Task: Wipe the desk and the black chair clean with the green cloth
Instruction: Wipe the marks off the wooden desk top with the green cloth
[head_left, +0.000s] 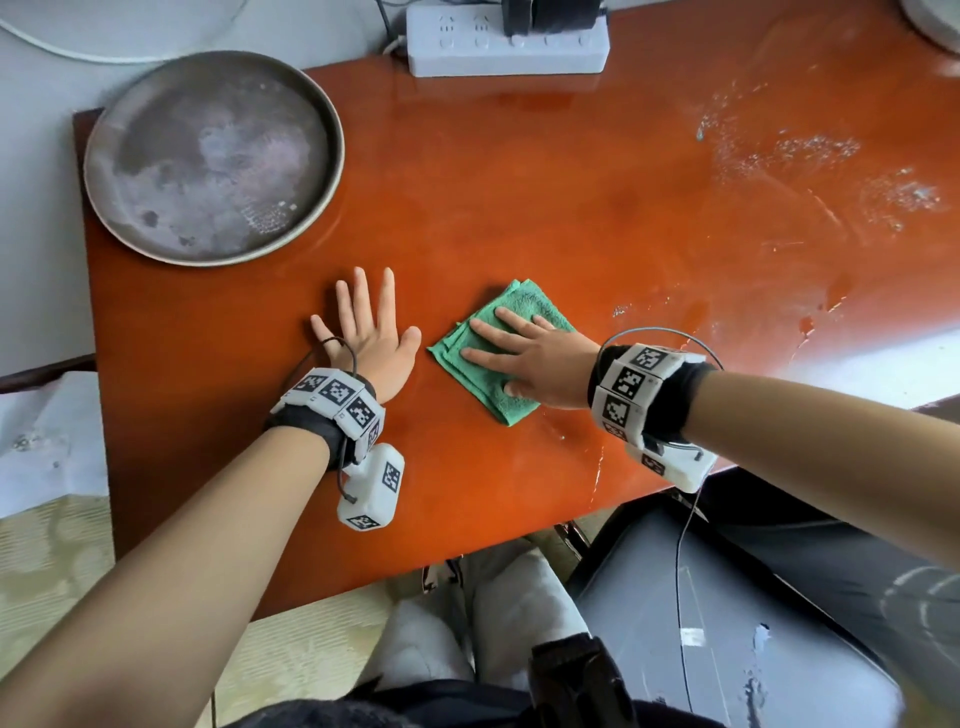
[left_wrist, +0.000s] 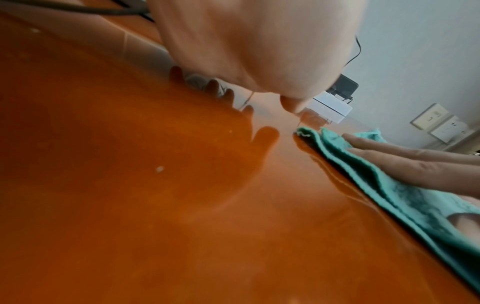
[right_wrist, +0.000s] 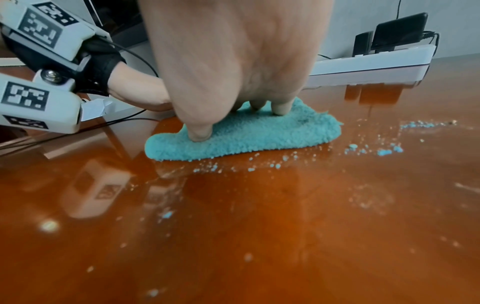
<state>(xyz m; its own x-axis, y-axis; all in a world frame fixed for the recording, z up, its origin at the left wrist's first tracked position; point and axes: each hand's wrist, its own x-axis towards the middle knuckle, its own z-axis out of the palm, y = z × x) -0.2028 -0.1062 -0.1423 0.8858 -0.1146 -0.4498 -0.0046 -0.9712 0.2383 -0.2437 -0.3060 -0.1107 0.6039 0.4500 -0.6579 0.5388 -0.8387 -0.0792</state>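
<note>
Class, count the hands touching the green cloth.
1. The right hand lies flat on the cloth; the left hand lies flat on the desk beside it, apart from it.

The black chair (head_left: 727, 613) is cut off by the head view's edge, partly under the desk (head_left: 519, 182).

Desk (head_left: 519, 208) glossy, smooth, orange-lacquered; green cloth (head_left: 511, 306) fuzzy terry; round tray (head_left: 213, 156) dull, stained metal.

You've got open glossy orange desk (head_left: 519, 171) ahead and right; round grey metal tray (head_left: 213, 156) blocks far left, white power strip (head_left: 506, 47) lines the back edge
</note>
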